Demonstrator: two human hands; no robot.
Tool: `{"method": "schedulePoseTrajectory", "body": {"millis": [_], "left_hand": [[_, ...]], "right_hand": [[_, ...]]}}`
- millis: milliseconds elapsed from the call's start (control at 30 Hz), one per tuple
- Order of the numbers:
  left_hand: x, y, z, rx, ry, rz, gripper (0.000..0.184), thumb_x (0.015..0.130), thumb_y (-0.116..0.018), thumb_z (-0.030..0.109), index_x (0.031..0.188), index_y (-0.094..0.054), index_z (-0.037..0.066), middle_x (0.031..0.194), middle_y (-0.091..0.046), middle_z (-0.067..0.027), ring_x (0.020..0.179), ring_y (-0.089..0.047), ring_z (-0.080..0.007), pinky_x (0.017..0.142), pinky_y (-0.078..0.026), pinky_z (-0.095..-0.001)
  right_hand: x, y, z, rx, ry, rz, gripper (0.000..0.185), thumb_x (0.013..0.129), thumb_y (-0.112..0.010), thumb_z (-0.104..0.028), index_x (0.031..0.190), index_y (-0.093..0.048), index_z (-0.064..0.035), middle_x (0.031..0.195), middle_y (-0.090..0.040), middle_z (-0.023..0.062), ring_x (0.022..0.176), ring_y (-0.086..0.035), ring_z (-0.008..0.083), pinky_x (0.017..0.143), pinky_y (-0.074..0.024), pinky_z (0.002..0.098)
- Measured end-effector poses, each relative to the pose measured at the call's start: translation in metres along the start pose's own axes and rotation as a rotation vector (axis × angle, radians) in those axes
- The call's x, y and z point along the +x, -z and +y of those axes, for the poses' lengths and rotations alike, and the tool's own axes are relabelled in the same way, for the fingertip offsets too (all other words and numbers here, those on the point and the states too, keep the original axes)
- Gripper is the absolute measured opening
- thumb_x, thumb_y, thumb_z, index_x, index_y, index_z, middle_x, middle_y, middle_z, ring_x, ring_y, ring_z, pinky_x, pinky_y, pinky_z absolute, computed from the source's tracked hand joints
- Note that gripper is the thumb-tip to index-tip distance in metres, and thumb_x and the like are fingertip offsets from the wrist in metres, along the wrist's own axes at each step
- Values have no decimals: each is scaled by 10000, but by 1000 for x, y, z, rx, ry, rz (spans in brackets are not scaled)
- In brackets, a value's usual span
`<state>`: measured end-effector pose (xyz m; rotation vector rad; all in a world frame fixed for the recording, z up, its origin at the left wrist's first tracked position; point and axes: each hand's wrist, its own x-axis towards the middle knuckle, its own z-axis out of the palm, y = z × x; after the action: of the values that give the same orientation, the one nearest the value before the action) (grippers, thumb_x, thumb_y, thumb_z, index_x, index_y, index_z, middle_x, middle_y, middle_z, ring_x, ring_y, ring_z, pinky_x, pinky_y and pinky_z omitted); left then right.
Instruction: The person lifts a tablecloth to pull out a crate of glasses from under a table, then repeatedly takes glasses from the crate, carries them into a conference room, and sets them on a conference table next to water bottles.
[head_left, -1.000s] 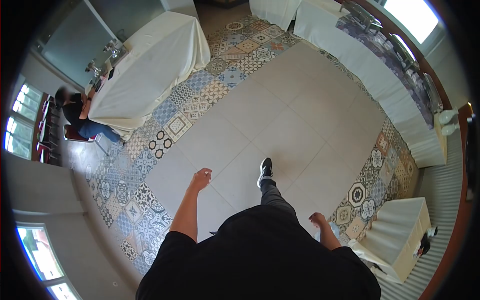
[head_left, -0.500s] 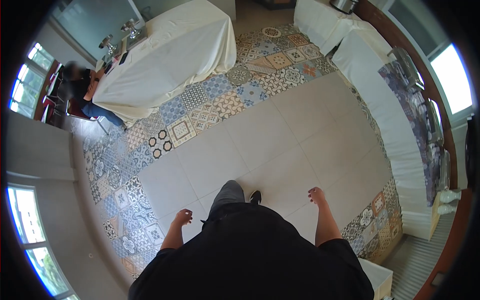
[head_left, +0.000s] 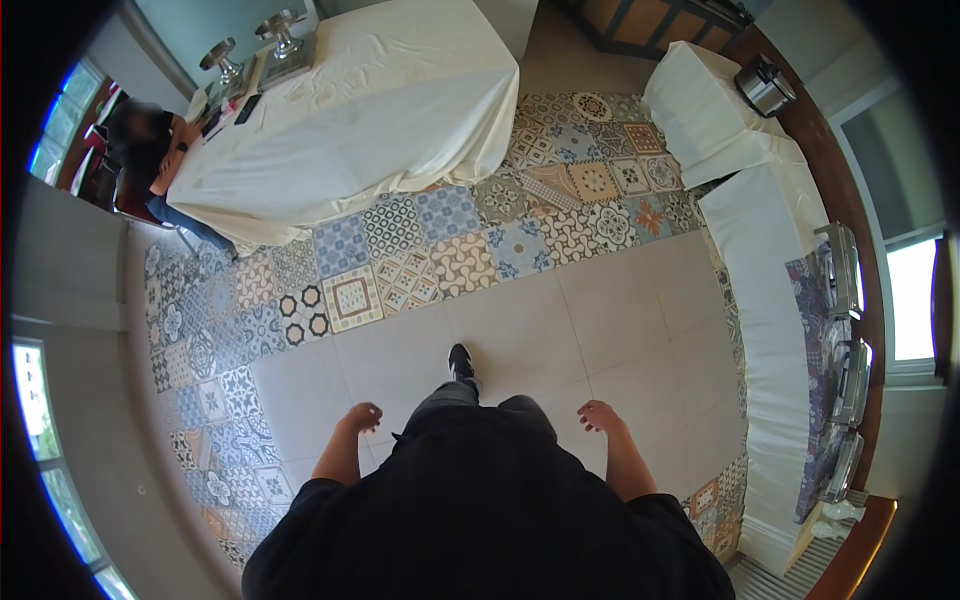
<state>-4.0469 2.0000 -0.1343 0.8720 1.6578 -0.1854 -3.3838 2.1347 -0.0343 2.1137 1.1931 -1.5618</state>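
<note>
My left hand (head_left: 364, 416) hangs over the grey floor at the left of my body, its fingers curled; too small to tell whether anything is in it. On the other side my right hand (head_left: 598, 416) is held at waist height with loosely bent fingers, and nothing shows in it. Neither hand touches any object. Between them a black shoe (head_left: 461, 362) rests on the grey tiles (head_left: 520, 330) in front of my dark shirt (head_left: 480, 500).
A cloth-covered table (head_left: 350, 130) holds two metal stands (head_left: 283, 38) and a phone (head_left: 247, 109). A person (head_left: 150, 150) sits at its left end. Along the right, draped tables (head_left: 760, 340) carry chafing dishes (head_left: 852, 385) and a metal pot (head_left: 765, 88).
The view has turned to the right and moved closer to the large table. My legs have stepped, and both arms have swung. More of the pot's table now shows.
</note>
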Motion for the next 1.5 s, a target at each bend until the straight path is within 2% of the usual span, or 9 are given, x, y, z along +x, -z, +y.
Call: {"method": "schedulePoseTrajectory", "body": {"millis": [100,267,733,933,1000,1100,1200,1300,1500], "left_hand": [[23,85,88,-244,-259,338,261,1008,-626,253,1171,-708,65,883,-739,-125,677,-716,-186,657,-580,-357],[24,197,227,-438,-412,544,222,1035,-590,200,1172,-708,70,822,-721,-79,662,-698,-160,637,-566,-331],[108,156,253,-648,101,441,260,1015,-612,199,1193,-716,40,856,-744,-118,681,-708,-175,621,-586,-333],[159,189,329,-692,62,418,268,1010,-623,225,1195,-720,57,882,-754,-123,695,-713,-183,647,-588,-343],[184,206,356,-688,43,422,267,1009,-625,236,1196,-722,71,874,-753,-119,700,-720,-186,665,-589,-352],[223,226,380,-676,34,381,273,1002,-629,248,1201,-725,89,881,-760,-122,715,-733,-198,693,-592,-368],[258,239,400,-630,22,311,276,998,-624,219,1219,-715,79,906,-760,-136,738,-735,-196,720,-604,-364],[294,253,405,-584,-19,278,300,991,-633,238,1231,-714,76,882,-756,-127,752,-731,-187,742,-602,-357],[331,300,413,-647,-45,215,324,995,-631,263,1242,-720,74,862,-753,-111,756,-725,-175,715,-587,-346]], "right_hand": [[32,33,-37,29,-19,61,243,999,-533,-210,1112,-720,-104,898,-759,68,670,-723,171,561,-546,334],[95,93,-119,-25,16,65,253,1013,-521,-210,1129,-722,-109,918,-764,71,673,-726,178,556,-548,341],[364,254,-403,-349,209,-147,261,1015,-558,-236,1098,-722,-50,902,-761,128,709,-723,208,704,-590,365],[426,326,-566,-460,302,-28,278,1032,-567,-278,1148,-711,-69,1014,-776,130,952,-753,254,827,-579,404],[455,329,-605,-445,369,64,213,1032,-548,-187,1093,-709,-64,846,-743,63,692,-717,167,631,-570,342],[503,320,-641,-578,427,126,210,1020,-562,-183,1112,-717,-76,843,-741,60,723,-723,172,675,-575,350],[475,298,-699,-667,417,16,297,1019,-559,-254,1209,-696,-71,1077,-761,168,1012,-733,315,915,-556,411],[480,274,-731,-716,518,-121,297,1009,-547,-231,1215,-693,-74,1064,-763,160,1014,-731,330,914,-554,423],[528,237,-786,-411,464,-120,265,1020,-566,-229,1198,-694,-80,914,-751,74,720,-694,173,684,-562,348]]}}
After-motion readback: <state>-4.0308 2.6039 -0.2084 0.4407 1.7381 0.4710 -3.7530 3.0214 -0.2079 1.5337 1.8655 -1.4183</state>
